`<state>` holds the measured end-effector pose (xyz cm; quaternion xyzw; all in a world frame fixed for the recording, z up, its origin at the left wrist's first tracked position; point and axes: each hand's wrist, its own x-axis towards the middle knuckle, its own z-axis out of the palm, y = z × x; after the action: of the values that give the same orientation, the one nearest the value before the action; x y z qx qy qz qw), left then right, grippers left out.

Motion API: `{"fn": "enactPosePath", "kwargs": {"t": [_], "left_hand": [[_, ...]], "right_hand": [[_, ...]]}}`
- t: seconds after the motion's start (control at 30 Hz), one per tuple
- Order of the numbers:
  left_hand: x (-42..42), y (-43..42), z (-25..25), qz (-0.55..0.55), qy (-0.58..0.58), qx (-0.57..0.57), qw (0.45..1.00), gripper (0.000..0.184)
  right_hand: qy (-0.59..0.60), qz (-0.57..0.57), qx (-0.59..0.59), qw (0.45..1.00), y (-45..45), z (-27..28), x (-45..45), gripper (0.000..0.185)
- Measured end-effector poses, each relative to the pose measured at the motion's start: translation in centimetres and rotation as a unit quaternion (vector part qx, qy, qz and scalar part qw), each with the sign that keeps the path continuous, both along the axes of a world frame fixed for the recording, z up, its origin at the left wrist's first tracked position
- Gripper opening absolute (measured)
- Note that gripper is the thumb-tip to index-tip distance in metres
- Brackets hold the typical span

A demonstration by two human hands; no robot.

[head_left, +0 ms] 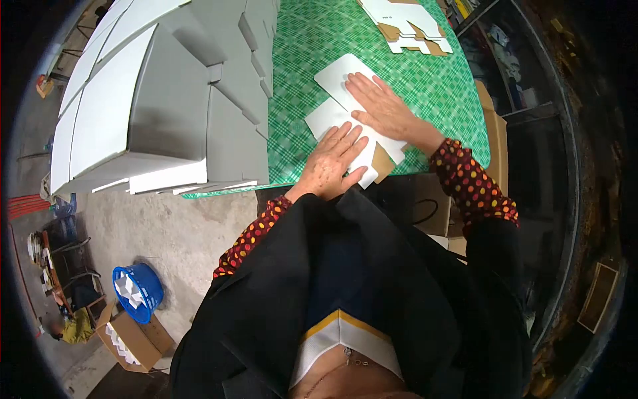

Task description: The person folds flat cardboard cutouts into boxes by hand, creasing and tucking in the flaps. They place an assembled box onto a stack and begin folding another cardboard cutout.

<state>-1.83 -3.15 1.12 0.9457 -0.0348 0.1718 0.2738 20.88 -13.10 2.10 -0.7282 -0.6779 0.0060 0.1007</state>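
Cardboard sheet (325, 117), white and cut to shape, is laid on a green plaid surface (302, 40) at upper centre. It is covered by the left hand (329, 161) and right hand (384, 110), each grip spread flat, nothing clasped. White boxes (106, 100) are stacked upper left.

Print (387, 17) on far carton blanks (402, 11): too small to read.
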Motion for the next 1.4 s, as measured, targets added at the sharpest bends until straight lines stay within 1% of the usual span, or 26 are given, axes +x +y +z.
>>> {"fn": "enactPosePath", "kwargs": {"t": [0.07, 0.17, 0.3, 0.37, 0.4, 0.53, 0.57, 0.63, 0.7, 0.73, 0.87, 1.03, 1.2, 1.3, 1.4], "left_hand": [[0.1, 0.2, 0.0, -0.001, 0.005, -0.001, 1.0, 0.061], [0.2, 0.3, 0.0, -0.012, 0.005, 0.007, 1.0, 0.063], [0.3, 0.4, -0.2, -0.02, 0.01, 0.009, 1.0, 0.065], [0.4, 0.5, -0.3, -0.023, 0.016, 0.009, 1.0, 0.065], [0.5, 0.4, -0.3, -0.023, 0.015, 0.011, 1.0, 0.065], [0.5, 0.5, -0.4, -0.025, 0.03, 0.011, 0.999, 0.072], [0.4, 0.5, -0.4, -0.025, 0.029, 0.013, 0.999, 0.072], [0.3, 0.3, -0.1, -0.013, 0.053, 0.066, 0.996, 0.08], [0.5, -0.1, 0.2, -0.008, 0.068, 0.108, 0.992, 0.086], [0.7, -0.2, 0.4, -0.009, 0.071, 0.122, 0.99, 0.088], [0.7, -0.7, 0.7, 0.026, 0.07, 0.128, 0.989, 0.104], [0.9, -0.8, -0.4, 0.038, 0.045, 0.143, 0.988, 0.111], [0.9, -1.0, -0.3, 0.05, 0.036, 0.145, 0.987, 0.109], [0.7, -1.1, -0.2, 0.053, 0.021, 0.126, 0.99, 0.11], [0.5, -1.1, 0.1, 0.057, 0.004, 0.11, 0.992, 0.111]], "right_hand": [[-0.003, -0.005, -0.008, 1.0, 1.7, 0.1, 1.5, 0.074], [-0.039, -0.017, 0.008, 0.999, 4.7, -0.9, 3.2, 0.075], [-0.046, -0.025, 0.007, 0.999, 8.5, 0.2, 0.6, 0.075], [-0.068, 0.014, 0.027, 0.997, 10.2, -0.8, -0.9, 0.073], [-0.069, 0.014, 0.028, 0.997, 10.6, -0.9, -1.4, 0.073], [-0.015, 0.071, 0.067, 0.995, 11.5, -1.3, -2.8, 0.072], [-0.016, 0.071, 0.069, 0.995, 11.7, -1.1, -2.3, 0.072], [-0.066, 0.02, 0.053, 0.996, 11.9, -0.5, -0.2, 0.072], [-0.117, -0.037, 0.037, 0.992, 11.3, -0.1, 2.2, 0.072], [-0.119, -0.041, 0.037, 0.991, 10.7, -0.2, 2.9, 0.072], [-0.098, -0.093, 0.103, 0.985, 8.2, -1.8, 4.6, 0.072], [-0.07, -0.082, 0.086, 0.99, 3.9, -1.2, 0.7, 0.072], [-0.052, -0.076, 0.086, 0.992, -0.9, -1.0, -3.7, 0.071], [-0.07, -0.086, 0.069, 0.991, -3.9, -0.5, -6.8, 0.074], [-0.029, -0.087, 0.065, 0.994, -7.3, 1.0, -9.3, 0.076]]}}
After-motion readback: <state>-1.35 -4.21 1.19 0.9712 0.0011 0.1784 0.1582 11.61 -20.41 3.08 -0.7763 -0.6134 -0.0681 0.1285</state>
